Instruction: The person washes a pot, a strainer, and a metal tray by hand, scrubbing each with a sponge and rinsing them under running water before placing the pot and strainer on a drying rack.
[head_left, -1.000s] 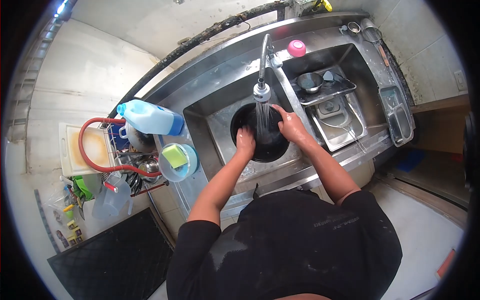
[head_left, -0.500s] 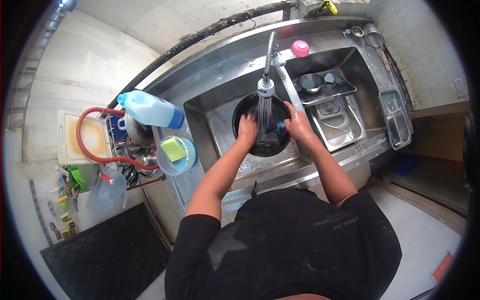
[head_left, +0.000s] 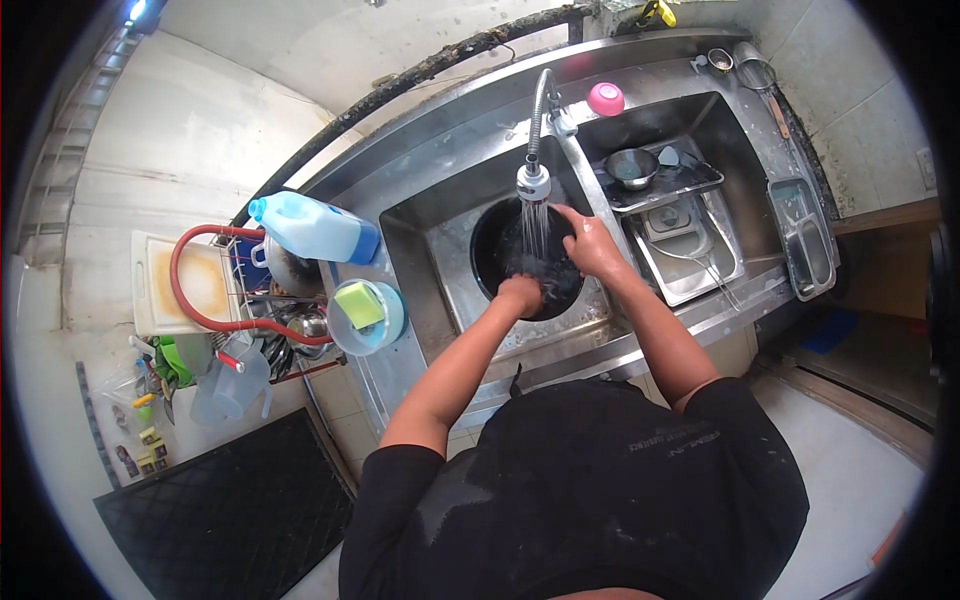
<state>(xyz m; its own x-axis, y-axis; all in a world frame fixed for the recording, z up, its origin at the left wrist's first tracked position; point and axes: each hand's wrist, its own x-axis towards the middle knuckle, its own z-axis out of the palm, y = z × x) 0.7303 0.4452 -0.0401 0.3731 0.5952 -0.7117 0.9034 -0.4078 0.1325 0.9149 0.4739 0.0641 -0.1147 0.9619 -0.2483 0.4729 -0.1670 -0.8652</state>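
A round black pan [head_left: 500, 245] sits in the left basin of a steel sink [head_left: 440, 215], under water running from the flexible faucet [head_left: 534, 180]. My right hand [head_left: 590, 245] grips the pan's right rim. My left hand [head_left: 522, 293] is inside the pan near its front edge, pressed on the bottom with the fingers curled; whether it holds anything is hidden.
The right basin holds a steel tray with a small bowl [head_left: 632, 165] and a steel container [head_left: 690, 250]. A pink cup [head_left: 605, 98] stands behind the basins. Left of the sink are a blue detergent jug [head_left: 315, 230], a bowl with a green sponge [head_left: 365, 310] and a dish rack [head_left: 260, 300].
My left hand has slid from the pan's left side toward its front edge. My right hand stays on the right rim. The water keeps running.
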